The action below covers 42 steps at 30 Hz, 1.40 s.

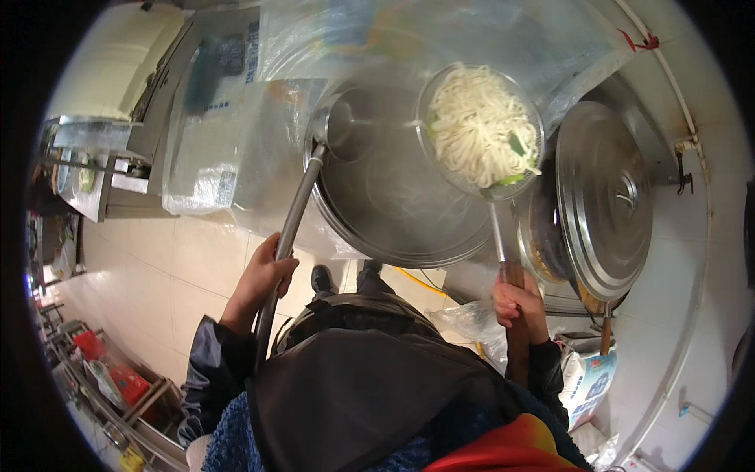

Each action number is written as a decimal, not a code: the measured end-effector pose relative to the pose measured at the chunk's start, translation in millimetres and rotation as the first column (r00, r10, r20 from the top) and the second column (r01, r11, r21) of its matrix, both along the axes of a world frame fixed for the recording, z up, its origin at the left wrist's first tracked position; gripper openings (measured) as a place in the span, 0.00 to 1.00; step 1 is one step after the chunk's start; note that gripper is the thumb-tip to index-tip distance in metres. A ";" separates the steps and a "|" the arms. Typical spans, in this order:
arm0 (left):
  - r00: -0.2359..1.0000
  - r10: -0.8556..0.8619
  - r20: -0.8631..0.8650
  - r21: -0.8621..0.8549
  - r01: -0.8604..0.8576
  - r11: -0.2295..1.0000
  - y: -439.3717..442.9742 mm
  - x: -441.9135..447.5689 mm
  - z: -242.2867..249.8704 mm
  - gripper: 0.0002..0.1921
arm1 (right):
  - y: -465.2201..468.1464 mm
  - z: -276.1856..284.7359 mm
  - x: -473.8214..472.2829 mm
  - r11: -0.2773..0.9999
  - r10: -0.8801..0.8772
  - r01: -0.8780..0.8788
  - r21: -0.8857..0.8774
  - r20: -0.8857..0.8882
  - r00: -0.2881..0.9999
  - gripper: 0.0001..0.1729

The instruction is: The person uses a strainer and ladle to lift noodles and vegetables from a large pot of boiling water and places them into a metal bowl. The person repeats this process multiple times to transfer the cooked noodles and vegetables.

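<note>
My left hand (268, 272) is closed around the long metal handle of a ladle (348, 127). The ladle's bowl lies at the left rim of a large round steel pot (401, 258), inside which steam hangs over cloudy liquid. In my right hand (522, 302) is the wooden handle of a wire-mesh strainer (494, 193). White noodles (481, 124) with some green leaves fill the strainer, which is held above the right side of the pot. A thin streak, perhaps liquid, runs between the ladle and the strainer.
Clear plastic sheeting (265, 141) lies left of the pot and behind it. A large steel lid (601, 194) leans at the right, near the wall and a pipe (672, 76). A yellow hose (419, 282) runs on the tiled floor. Shelving with red items (128, 383) stands at lower left.
</note>
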<state>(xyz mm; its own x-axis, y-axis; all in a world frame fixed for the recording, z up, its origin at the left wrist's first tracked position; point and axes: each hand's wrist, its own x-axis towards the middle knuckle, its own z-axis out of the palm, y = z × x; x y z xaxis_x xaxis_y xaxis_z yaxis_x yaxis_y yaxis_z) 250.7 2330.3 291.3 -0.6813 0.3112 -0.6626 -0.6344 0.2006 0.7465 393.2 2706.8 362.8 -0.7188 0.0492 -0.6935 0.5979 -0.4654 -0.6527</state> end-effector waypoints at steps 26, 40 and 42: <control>0.921 -0.220 0.321 0.627 -0.033 0.779 50.2 17.4 23.5 0.10 | -0.4 30.5 -21.0 0.968 0.196 -0.202 -0.152 -0.049 0.979 0.12; 0.911 0.010 0.411 0.479 -0.226 0.848 4.4 106.0 135.6 0.07 | -6.2 100.9 -25.5 0.842 0.512 -0.487 -0.233 0.056 0.857 0.12; 0.894 0.061 0.445 0.402 -0.260 0.878 19.9 111.1 153.1 0.07 | 8.9 108.9 -35.6 0.806 0.553 -0.515 -0.290 0.058 0.831 0.11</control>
<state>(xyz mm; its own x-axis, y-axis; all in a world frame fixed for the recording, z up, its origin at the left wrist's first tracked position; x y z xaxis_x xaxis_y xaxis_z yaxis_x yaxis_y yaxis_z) 361.8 2350.2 444.4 -0.4471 0.5463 -0.7083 -0.8923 -0.2167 0.3961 357.6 2715.6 471.7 -0.4792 -0.5042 -0.7184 0.8723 -0.1829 -0.4535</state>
